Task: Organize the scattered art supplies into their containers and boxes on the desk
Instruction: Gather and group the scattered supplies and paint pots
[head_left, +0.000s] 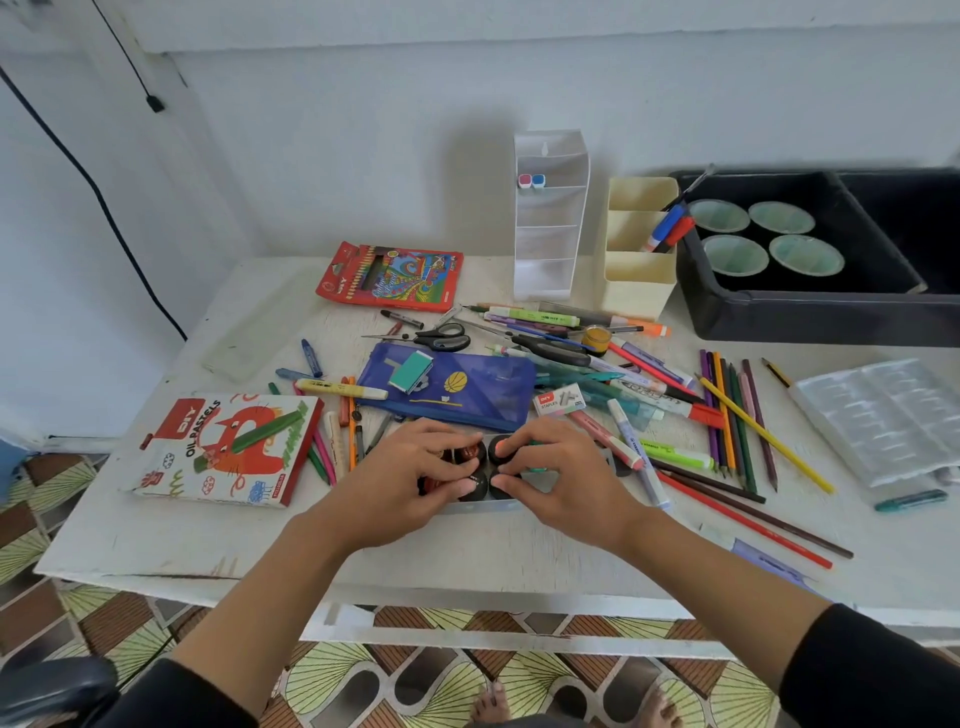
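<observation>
A shallow clear tray (485, 505) near the desk's front edge holds several small black-lidded paint pots (471, 452). My left hand (410, 480) lies over the tray's left side, fingers curled on the pots there. My right hand (558, 480) covers the right side and pinches one pot (503, 451) between thumb and fingers. Much of the tray is hidden under both hands. Scattered pencils (727, 415), markers (631, 441) and crayons (317, 358) surround it.
An oil pastels box (228, 447) lies at the left, a blue pencil case (452, 384) just behind the tray, scissors (441, 338) farther back. White (550, 218) and cream (639, 249) organizers and a black bin (810, 312) with cups stand at the rear. A clear palette (883, 421) lies right.
</observation>
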